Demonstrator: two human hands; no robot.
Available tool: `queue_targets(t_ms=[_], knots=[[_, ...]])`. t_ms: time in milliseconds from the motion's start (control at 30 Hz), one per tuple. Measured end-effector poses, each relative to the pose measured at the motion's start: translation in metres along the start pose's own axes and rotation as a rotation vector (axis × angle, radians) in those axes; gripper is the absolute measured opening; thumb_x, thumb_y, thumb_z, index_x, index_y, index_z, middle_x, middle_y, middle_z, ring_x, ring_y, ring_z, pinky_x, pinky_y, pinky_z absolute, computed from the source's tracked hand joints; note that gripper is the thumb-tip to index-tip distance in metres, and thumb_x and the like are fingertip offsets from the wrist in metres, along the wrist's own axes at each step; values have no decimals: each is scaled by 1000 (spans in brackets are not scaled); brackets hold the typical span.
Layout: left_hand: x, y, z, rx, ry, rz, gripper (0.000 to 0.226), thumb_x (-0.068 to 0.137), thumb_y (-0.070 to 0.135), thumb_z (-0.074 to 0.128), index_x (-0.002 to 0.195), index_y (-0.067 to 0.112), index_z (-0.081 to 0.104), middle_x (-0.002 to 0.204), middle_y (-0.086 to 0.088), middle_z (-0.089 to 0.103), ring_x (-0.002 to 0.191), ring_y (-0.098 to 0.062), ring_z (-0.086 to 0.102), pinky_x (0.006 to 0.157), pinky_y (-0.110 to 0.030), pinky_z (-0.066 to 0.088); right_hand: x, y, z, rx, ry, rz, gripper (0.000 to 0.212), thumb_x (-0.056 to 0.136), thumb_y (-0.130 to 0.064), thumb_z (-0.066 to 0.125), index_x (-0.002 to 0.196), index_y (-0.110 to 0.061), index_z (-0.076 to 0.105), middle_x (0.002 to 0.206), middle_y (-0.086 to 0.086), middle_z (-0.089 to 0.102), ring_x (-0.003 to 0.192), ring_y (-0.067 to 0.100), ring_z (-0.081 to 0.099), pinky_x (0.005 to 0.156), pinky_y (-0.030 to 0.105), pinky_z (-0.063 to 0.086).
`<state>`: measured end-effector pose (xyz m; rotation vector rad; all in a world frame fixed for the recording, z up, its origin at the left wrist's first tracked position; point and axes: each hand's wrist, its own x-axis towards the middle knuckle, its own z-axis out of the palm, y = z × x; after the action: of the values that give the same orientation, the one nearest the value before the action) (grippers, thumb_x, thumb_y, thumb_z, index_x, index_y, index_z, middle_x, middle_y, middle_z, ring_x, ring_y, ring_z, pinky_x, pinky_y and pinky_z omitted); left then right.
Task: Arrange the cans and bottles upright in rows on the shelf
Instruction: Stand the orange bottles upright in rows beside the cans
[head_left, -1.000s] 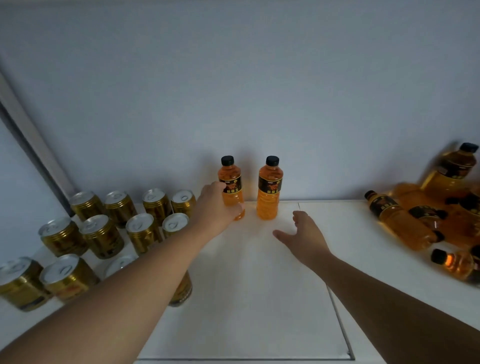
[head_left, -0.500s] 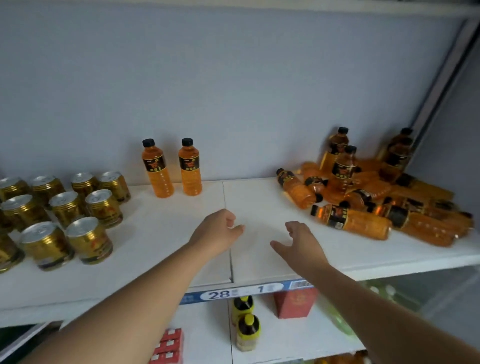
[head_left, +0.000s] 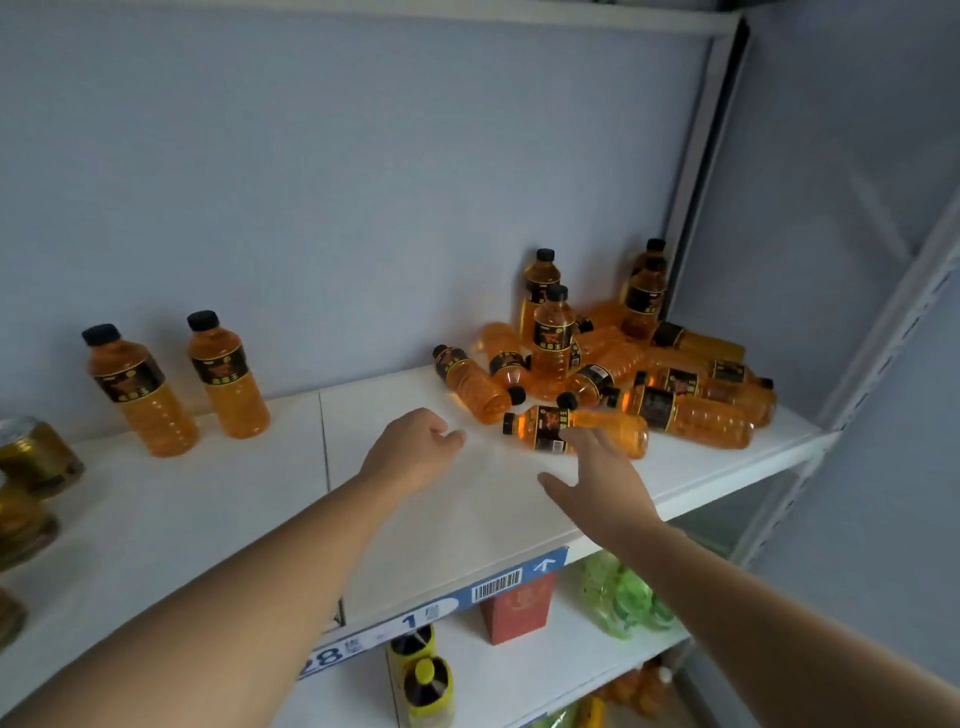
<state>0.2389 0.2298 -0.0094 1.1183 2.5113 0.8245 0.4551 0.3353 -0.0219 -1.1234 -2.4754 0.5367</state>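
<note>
both hands over the shelf, right hand at a fallen bottle

the left hand (head_left: 415, 448) hovers above the white shelf (head_left: 208, 519), fingers loosely curled and holding nothing. the right hand (head_left: 597, 486) sits at its three o'clock, open with the thumb spread wide. its fingertips (head_left: 584, 439) overlap the nearest lying bottle (head_left: 545, 427); whether they touch it i cannot tell, and nothing is gripped.

that bottle lies on its side with its cap towards nine o'clock, at the front of a pile of bottles (head_left: 628, 358) heaped at one to two o'clock from the hands, in the shelf's right-hand corner. most of the pile lies flat, and a few bottles stand upright within it.

two upright bottles (head_left: 228, 379) stand side by side against the back wall at ten o'clock from the left hand, well apart from the pile. gold cans (head_left: 36, 457) stand at nine o'clock, cut off by the frame edge.

below the shelf's price strip (head_left: 415, 618), at six o'clock, sit a red box (head_left: 514, 608) and a green bag (head_left: 623, 592).
</note>
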Motion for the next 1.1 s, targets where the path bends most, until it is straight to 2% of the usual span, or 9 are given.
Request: queue_targets(t_ms=[67,133,200,300,467,633,833,933,1100], knots=[[27,-1,-2,-29,0,-18,44,94,48,57,63,18,49,65,-2,55,65,-26,58,59,-31,39,12,5,-3,-95,27,9,67,91,-47,66,148,-23,40,152,-1,40,139,22,38,111,38,38],[51,1,-4,-91,-10,-64,48,94,50,55,62,15,50,66,-5,65,61,-24,61,61,-31,47,24,12,-6,-202,51,31,71,89,-48,66,149,-24,36,153,-2,37,142,23,31,116,40,33],[74,4,0,-206,-29,-130,46,94,55,55,79,11,62,77,-7,73,66,-21,71,70,-35,61,36,17,-8,-291,59,79,75,86,-51,67,149,-28,33,150,-2,39,141,24,32,117,42,30],[98,12,12,-343,-94,-264,60,92,66,55,109,9,61,88,-7,74,69,-19,75,60,-30,62,53,14,-7,-386,36,61,82,84,-58,68,152,-32,30,152,-4,37,142,23,31,117,47,27],[123,22,28,-504,-209,-419,74,84,76,58,123,13,58,95,-11,75,69,-23,76,42,-25,54,75,-3,4,-528,-64,-77,79,85,-53,70,151,-31,33,151,-7,40,142,20,34,118,47,24],[134,30,26,-452,-265,-445,74,88,75,53,127,12,54,98,-12,74,67,-20,73,34,-19,45,88,-1,17,-582,-78,-90,78,87,-49,69,151,-29,29,147,-4,41,138,24,36,117,47,27],[152,31,29,-560,-298,-503,81,80,61,75,141,18,43,126,-14,64,98,-32,71,61,-37,63,95,-1,18,-552,-94,-48,75,86,-52,67,149,-29,35,144,-1,40,134,25,36,114,45,32],[154,26,28,-597,-326,-492,75,82,50,78,141,18,44,127,-14,62,101,-32,69,57,-37,61,94,0,17,-528,-93,-45,74,83,-51,69,147,-31,38,142,-3,42,132,23,37,114,44,32],[143,7,23,-772,-358,-486,68,81,37,84,133,14,46,120,-17,62,100,-34,70,78,-52,63,90,-2,15,-474,-73,-40,69,83,-51,69,143,-33,40,139,-10,52,133,18,45,116,41,26]])
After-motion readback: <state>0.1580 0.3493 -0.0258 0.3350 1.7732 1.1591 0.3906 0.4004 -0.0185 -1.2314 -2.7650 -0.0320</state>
